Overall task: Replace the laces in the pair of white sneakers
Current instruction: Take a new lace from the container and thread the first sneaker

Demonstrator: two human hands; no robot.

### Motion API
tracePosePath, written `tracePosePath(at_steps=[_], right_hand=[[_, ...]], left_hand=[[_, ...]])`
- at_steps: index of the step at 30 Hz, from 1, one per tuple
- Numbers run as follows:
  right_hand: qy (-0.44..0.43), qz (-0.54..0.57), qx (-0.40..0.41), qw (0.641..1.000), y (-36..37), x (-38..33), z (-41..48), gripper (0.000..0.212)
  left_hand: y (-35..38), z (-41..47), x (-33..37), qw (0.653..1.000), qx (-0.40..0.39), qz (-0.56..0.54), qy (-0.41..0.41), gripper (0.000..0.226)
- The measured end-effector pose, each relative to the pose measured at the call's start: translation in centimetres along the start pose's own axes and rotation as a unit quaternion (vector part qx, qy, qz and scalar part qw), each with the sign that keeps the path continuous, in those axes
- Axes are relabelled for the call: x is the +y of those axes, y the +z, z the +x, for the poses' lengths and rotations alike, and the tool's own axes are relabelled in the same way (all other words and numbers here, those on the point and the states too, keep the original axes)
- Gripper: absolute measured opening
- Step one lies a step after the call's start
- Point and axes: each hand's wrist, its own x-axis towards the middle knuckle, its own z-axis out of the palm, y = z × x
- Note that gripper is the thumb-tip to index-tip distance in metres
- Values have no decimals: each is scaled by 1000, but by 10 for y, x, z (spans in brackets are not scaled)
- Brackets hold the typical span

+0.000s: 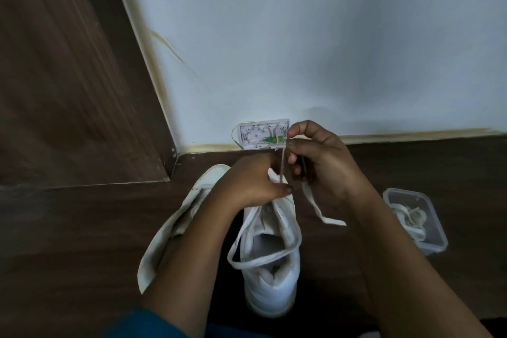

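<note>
Closest to you, a white high-top sneaker stands on the dark wooden floor. Above its toe, your right hand pinches its flat white cloth lace, while your left hand clamps its front. The lace looks light and limp, so hold it by the stiffer tip. I count two sneakers: a second white sneaker lies to the left. One clear plastic box of laces sits to the right.
</note>
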Motion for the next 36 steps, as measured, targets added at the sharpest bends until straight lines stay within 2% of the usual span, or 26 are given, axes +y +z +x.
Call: tracePosePath(at_steps=[2,5,7,9,14,16,19,23,27,29,31,32,33,34,35,36], right_hand=[[-15,24,9,1000,-1,-2,-1,24],[-25,40,22,999,-3,-5,-1,26],[-24,23,32,999,-6,-5,0,26],[-19,-9,47,999,-9,-4,1,26],[-13,-35,77,996,-11,-2,3,25],[-10,-35,69,997,-10,-1,3,23],[-2,-51,69,996,-10,0,4,22],[-1,-59,78,995,-12,2,6,24],[-1,-62,77,995,-11,2,6,24],[-1,-61,89,994,-13,2,6,24],[-3,-48,110,993,-16,2,8,24],[-7,-42,123,991,-18,2,8,24],[-11,-38,138,990,-19,2,9,23],[-15,-36,151,988,-19,2,9,23],[-19,-35,162,986,-19,2,10,21],[-23,-37,166,985,-19,1,9,20]], left_hand=[[15,1,0,995,2,83,-46,29],[35,5,-2,981,68,174,-49,13],[32,9,-4,982,93,154,-60,8],[22,12,-6,985,88,126,-83,14],[28,11,-10,981,20,167,-96,24],[32,12,-12,982,44,163,-90,9],[28,16,-11,985,77,132,-85,13],[33,14,-11,985,29,144,-91,22],[37,17,-14,981,63,173,-63,3],[31,17,-10,982,59,173,-41,15],[13,10,-2,995,55,82,-18,21],[0,4,3,1000,17,-3,-2,21],[-12,-3,9,994,-64,-82,30,19],[-22,-10,13,975,-180,-118,57,13],[-27,-15,17,951,-281,-109,72,2],[-26,-17,17,932,-347,-75,72,14]])
